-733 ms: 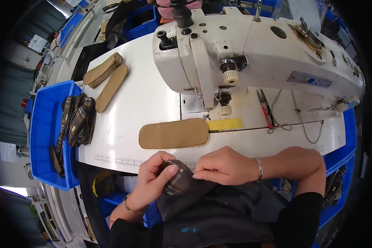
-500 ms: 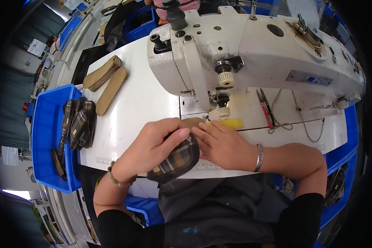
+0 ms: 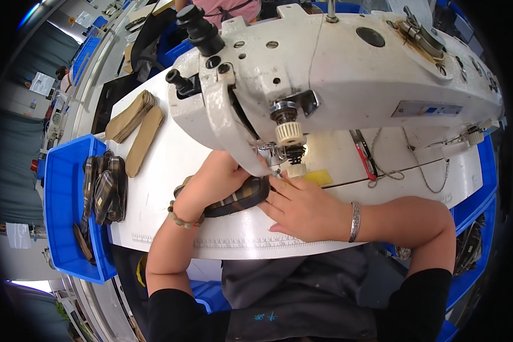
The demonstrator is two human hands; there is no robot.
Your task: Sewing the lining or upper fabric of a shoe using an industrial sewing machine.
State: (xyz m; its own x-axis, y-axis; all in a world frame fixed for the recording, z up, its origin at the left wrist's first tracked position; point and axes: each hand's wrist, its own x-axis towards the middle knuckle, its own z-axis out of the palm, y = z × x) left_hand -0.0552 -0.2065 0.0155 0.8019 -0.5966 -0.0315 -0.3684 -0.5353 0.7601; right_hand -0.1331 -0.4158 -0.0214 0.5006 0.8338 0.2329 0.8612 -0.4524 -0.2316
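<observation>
What changed: the brown-and-black plaid, rounded cloth piece [image 3: 242,195] had moved. It had been down past the table's near edge, over my dark grey cloth apron [image 3: 302,279]. Now it was up on the smooth white table [image 3: 154,199], close to the big white metal sewing machine [image 3: 347,68].
What that meant: I think it had come to the sewing spot, and getting it straight was what counted.
Flat tan pad: it had lain bare by the needle. Now I could not make it out; I guess the cloth or my hands hid it.
Where the cloth was: between the table's near edge and the front end of the machine, under my left hand and beside my right.
Left hand: my left hand [image 3: 216,176] came over the top of the cloth, wrist bent in toward the machine. The machine hid my fingertips, so I could not tell if they pinched.
Right hand: my right hand [image 3: 310,208] was low and flat, fingers stretched out and a bit apart, tips at the cloth's right end. My thumb pointed back, pinching nothing.
Arms: both elbows were bent and out wide, past the table's near edge.
Yellow flat strip [image 3: 318,178]: it lay just past my right fingers.
Red-handled snips [image 3: 366,159]: they lay toward the table's right edge.
</observation>
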